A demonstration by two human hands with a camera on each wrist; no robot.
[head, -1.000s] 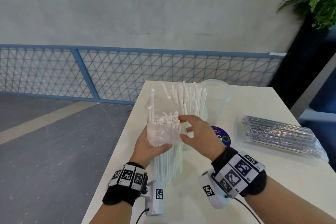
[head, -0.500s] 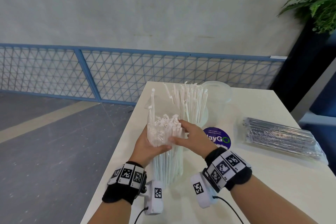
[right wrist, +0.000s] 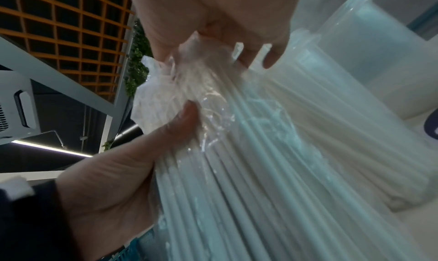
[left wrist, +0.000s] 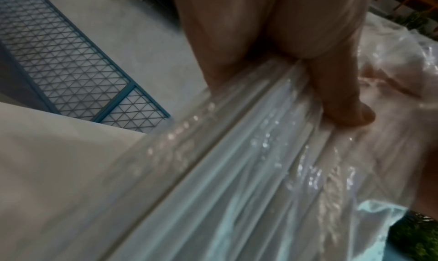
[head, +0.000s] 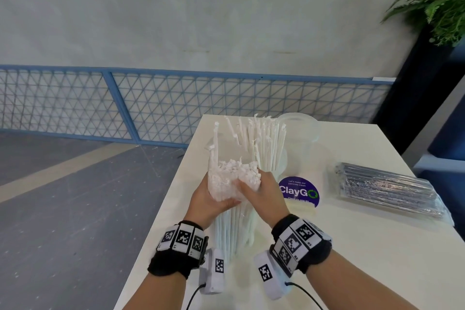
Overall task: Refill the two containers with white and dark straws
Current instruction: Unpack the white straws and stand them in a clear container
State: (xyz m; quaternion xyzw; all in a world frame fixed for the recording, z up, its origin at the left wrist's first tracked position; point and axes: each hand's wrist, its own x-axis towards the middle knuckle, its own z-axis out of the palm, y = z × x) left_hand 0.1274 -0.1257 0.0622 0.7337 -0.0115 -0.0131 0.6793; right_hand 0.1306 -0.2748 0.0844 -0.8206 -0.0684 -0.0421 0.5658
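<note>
Both hands hold the pack of white straws (head: 234, 219) standing on the table (head: 352, 246). Left hand (head: 208, 199) wraps round it; right hand (head: 264, 194) pinches its top. Dark straws (head: 387, 189) lie right of it.

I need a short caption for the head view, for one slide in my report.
Both hands, left hand and right hand, grip a plastic pack of white straws standing on the table.

head view evenly bright, soft daylight, faint shadows, lines bowing at the edges. both wrist views dimmer, blurred up close, glare specks on the plastic wrap (left wrist: 272, 143).
</note>
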